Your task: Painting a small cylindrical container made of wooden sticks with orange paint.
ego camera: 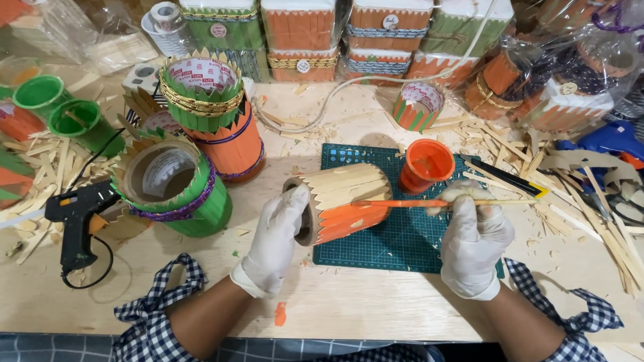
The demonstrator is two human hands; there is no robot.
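The stick-clad wooden cylinder point(343, 202) lies on its side on the green cutting mat point(406, 242), steadied by the gloved left hand point(280, 233). The thin orange-tipped paintbrush point(422, 203) is gripped by the right hand point(471, 238); strokes are best drawn along each stick, reloading from the orange paint cup point(425, 164) at one o'clock.

Pale wooden tabletop point(374, 306) under even light
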